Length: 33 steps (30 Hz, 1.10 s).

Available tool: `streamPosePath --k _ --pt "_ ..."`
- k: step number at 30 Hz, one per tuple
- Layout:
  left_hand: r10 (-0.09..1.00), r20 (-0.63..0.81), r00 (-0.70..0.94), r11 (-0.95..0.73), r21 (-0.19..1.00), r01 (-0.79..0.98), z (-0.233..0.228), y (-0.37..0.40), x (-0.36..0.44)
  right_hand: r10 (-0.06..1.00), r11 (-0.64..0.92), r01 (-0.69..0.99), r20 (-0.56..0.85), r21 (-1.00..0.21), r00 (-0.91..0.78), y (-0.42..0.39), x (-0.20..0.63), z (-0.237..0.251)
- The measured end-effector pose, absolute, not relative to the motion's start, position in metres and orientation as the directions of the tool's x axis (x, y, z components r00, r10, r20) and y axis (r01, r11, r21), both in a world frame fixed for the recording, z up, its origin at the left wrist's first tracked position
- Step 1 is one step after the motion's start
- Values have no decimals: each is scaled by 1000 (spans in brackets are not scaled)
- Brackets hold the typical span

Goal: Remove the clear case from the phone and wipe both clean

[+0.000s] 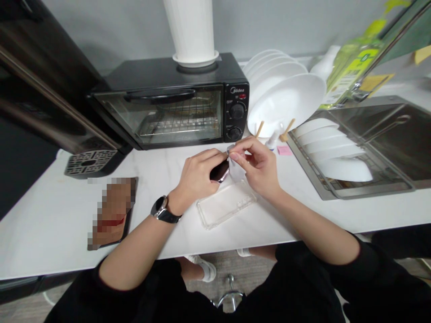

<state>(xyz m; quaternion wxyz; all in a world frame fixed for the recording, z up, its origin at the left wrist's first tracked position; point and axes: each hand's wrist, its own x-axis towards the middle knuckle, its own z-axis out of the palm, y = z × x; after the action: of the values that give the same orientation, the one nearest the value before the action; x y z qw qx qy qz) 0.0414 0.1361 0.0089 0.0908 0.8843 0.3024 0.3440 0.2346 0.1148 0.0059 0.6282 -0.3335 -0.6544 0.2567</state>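
Phone [220,171], dark and tilted, sat in the left hand [197,177], fingers wrapped round it above the counter [50,224]. Right hand [257,166] pinched a thin clear film [235,167] at the phone's top edge. Clear case [226,204] lay on the counter just below both hands, oven [171,105] behind.

A black toaster oven [175,107] stands along the back edge of the white counter [50,224], with a white ribbed vessel [193,31] on its top and a dark appliance with a drip grate [89,162] at the counter's left edge. Toward the front left corner lies a flat blurred-out item [111,213]. Right of the oven, white plates [286,101] stand in a rack, more white dishes [333,152] rest in the sink [397,143] at the right edge, a green bottle [353,67] leans behind, and a pink note [284,150] lies near the plates.
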Motion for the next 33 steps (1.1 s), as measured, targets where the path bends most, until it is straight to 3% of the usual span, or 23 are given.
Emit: streamPosePath --k 3,8,10,17,23,28,31,33 --pt "619 548 562 -783 377 495 9 135 42 682 728 154 729 -669 -60 110 232 8" --pt "643 501 579 -766 432 476 8 136 41 426 905 162 833 -394 -354 99 226 11" --pt "637 478 605 -770 438 465 8 137 40 379 925 164 838 -342 -392 97 224 11" --pt "625 486 611 -779 434 452 6 138 39 375 927 169 839 -335 -393 98 226 11" --pt "545 585 601 -837 421 350 5 143 38 518 855 189 818 -483 -251 113 240 12" --pt "549 558 623 -827 470 308 11 145 36 388 916 245 858 -318 -335 120 245 8" --pt "586 464 665 -788 519 332 18 144 35 325 925 317 865 -208 -383 121 247 7" --pt "612 385 691 -746 571 342 24 144 33 329 920 334 864 -204 -380 121 248 8"
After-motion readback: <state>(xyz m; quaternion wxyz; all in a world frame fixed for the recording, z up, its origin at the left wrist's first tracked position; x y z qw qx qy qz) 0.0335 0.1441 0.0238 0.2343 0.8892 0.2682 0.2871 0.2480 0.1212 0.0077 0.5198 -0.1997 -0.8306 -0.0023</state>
